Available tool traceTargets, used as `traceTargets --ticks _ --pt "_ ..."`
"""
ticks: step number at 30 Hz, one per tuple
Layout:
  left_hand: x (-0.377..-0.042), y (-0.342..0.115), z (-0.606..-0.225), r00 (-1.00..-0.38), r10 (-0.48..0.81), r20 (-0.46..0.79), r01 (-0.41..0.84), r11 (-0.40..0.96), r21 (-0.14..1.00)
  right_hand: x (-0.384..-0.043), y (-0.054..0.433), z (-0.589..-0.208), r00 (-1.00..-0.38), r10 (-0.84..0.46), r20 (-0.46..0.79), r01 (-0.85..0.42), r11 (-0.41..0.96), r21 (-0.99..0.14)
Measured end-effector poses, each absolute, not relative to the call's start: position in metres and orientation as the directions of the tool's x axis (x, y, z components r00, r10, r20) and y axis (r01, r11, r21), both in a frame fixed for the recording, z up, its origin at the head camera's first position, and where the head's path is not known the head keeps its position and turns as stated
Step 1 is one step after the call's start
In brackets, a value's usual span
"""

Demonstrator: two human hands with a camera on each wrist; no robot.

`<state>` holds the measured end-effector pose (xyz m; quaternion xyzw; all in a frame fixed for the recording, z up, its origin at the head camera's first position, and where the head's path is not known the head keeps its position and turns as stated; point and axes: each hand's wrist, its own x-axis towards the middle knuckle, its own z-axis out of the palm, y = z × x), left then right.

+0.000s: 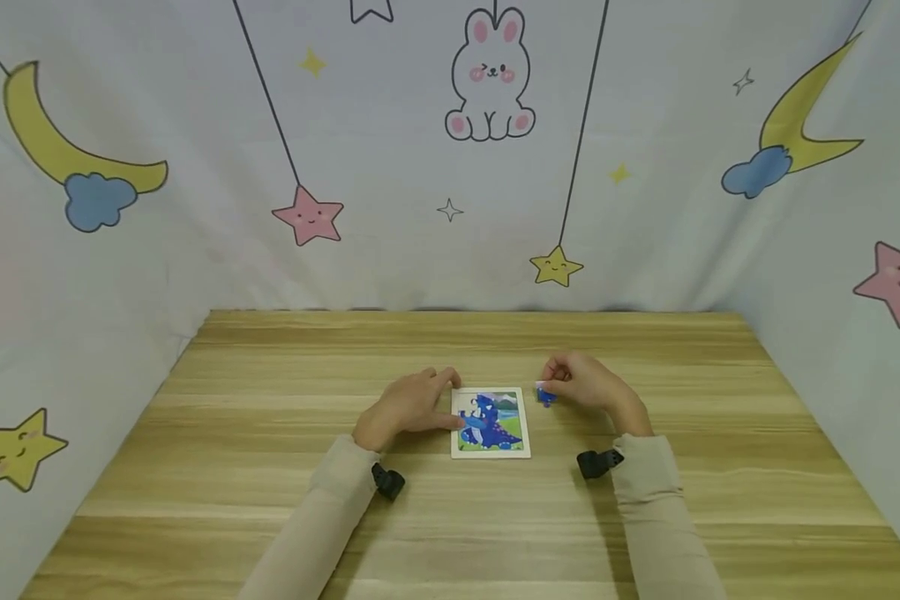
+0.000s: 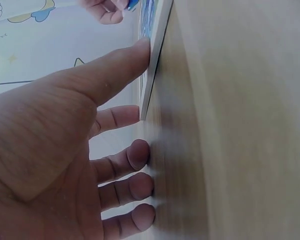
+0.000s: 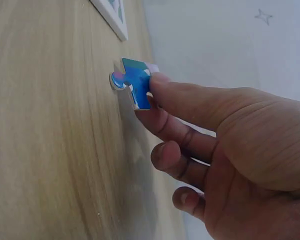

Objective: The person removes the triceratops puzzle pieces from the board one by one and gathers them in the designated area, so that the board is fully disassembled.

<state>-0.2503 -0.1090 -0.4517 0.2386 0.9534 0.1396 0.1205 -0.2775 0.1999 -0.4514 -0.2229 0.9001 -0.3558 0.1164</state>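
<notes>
A square jigsaw puzzle [image 1: 507, 423] with a white frame and a blue dinosaur picture lies flat on the table. The left hand [image 1: 412, 404] rests at its left side, thumb over the frame's edge and index fingertip at the far left corner. In the left wrist view the other fingertips of the left hand [image 2: 55, 145] touch the tabletop. Right of the frame, the right hand [image 1: 588, 385] pinches a blue jigsaw piece [image 3: 136, 82] between thumb and index finger. The piece is tilted, just above or touching the table; I cannot tell which.
The wooden table [image 1: 270, 517] reaches back to a white fabric backdrop [image 1: 390, 150] printed with stars, moons and a rabbit. Similar fabric stands along both sides. A small black wrist camera [image 1: 388, 482] is worn on the left wrist, another camera [image 1: 598, 463] on the right.
</notes>
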Motion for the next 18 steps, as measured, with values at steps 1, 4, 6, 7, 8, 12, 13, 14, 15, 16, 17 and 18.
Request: traceTargets --ticks 1,4,6,7,8,12,13,14,15,16,17,18 --pt "-0.2503 -0.1092 -0.4521 -0.857 0.488 -0.162 0.420 0.846 0.328 -0.2776 0.2011 -0.4521 -0.872 -0.486 -0.051 -0.320 0.647 -0.693" --pt "-0.2507 -0.1096 -0.4527 -0.858 0.489 -0.158 0.419 0.844 0.334 -0.2775 0.2029 -0.4537 -0.873 -0.485 -0.052 -0.318 0.647 -0.693" --pt "-0.2510 -0.1101 -0.4530 -0.856 0.491 -0.159 0.420 0.842 0.338 -0.2773 0.2037 -0.4542 -0.868 -0.493 -0.057 -0.319 0.642 -0.697" --pt "-0.2510 -0.1102 -0.4526 -0.856 0.492 -0.160 0.421 0.841 0.340 -0.2772 0.2040 -0.4545 -0.864 -0.500 -0.057 -0.323 0.638 -0.699" --pt "-0.2511 -0.1103 -0.4521 -0.855 0.493 -0.160 0.421 0.841 0.341 -0.2773 0.2042 -0.4549 -0.863 -0.501 -0.061 -0.321 0.638 -0.700" --pt "-0.2517 -0.1107 -0.4503 -0.855 0.495 -0.155 0.424 0.839 0.339 -0.2780 0.2048 -0.4554 -0.856 -0.514 -0.061 -0.329 0.631 -0.702" --pt "-0.2516 -0.1106 -0.4495 -0.855 0.495 -0.156 0.424 0.839 0.341 -0.2782 0.2049 -0.4554 -0.854 -0.517 -0.057 -0.334 0.630 -0.701" --pt "-0.2518 -0.1107 -0.4498 -0.854 0.495 -0.157 0.424 0.839 0.341 -0.2783 0.2045 -0.4549 -0.861 -0.506 -0.058 -0.329 0.639 -0.695" --pt "-0.2518 -0.1108 -0.4501 -0.853 0.496 -0.160 0.424 0.839 0.341 -0.2779 0.2040 -0.4540 -0.865 -0.499 -0.058 -0.326 0.645 -0.691" --pt "-0.2518 -0.1109 -0.4504 -0.852 0.498 -0.160 0.425 0.838 0.343 -0.2775 0.2033 -0.4530 -0.869 -0.491 -0.061 -0.319 0.651 -0.689" --pt "-0.2519 -0.1109 -0.4508 -0.851 0.499 -0.162 0.425 0.837 0.345 -0.2770 0.2024 -0.4519 -0.875 -0.479 -0.064 -0.311 0.660 -0.684" --pt "-0.2518 -0.1108 -0.4511 -0.850 0.501 -0.163 0.427 0.836 0.346 -0.2763 0.2007 -0.4504 -0.882 -0.468 -0.062 -0.305 0.665 -0.682"
